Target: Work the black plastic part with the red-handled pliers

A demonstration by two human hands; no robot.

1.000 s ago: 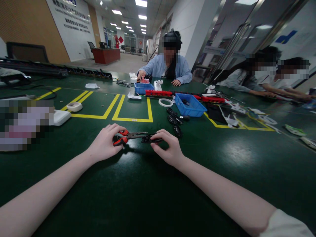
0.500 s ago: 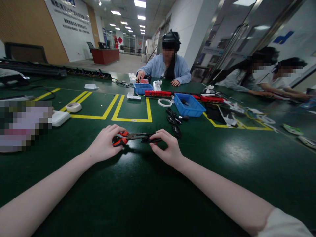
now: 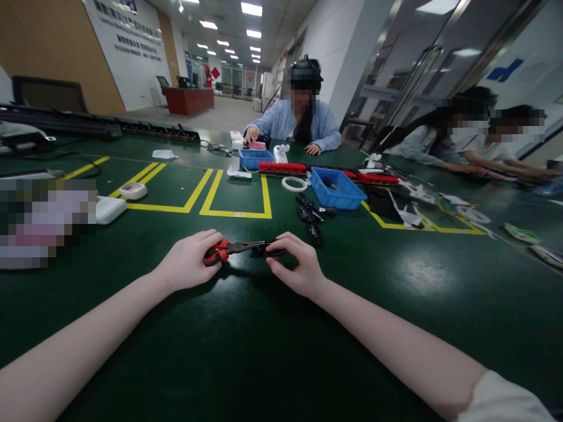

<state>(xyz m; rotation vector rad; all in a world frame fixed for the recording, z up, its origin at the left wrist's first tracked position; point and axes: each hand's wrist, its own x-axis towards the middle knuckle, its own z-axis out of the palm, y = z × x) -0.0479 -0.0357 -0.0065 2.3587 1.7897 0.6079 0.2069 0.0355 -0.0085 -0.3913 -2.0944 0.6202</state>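
My left hand (image 3: 189, 261) is closed around the red and black handles of a pair of pliers (image 3: 233, 249), just above the green table. The pliers' dark jaws point right and meet a small black part (image 3: 264, 251). My right hand (image 3: 297, 264) pinches that black part between thumb and fingers. Both hands sit close together at the middle of the view.
Several loose black parts (image 3: 311, 215) lie just beyond my right hand. Farther back stand a blue bin (image 3: 338, 187), a white ring (image 3: 295, 183), red strips (image 3: 282, 167) and yellow floor-tape lines (image 3: 211, 193). A person sits across the table; two others sit at the right.
The pliers' handles have closed together in my left hand, which shifted slightly right and down. My right hand keeps its pinch on the black part.
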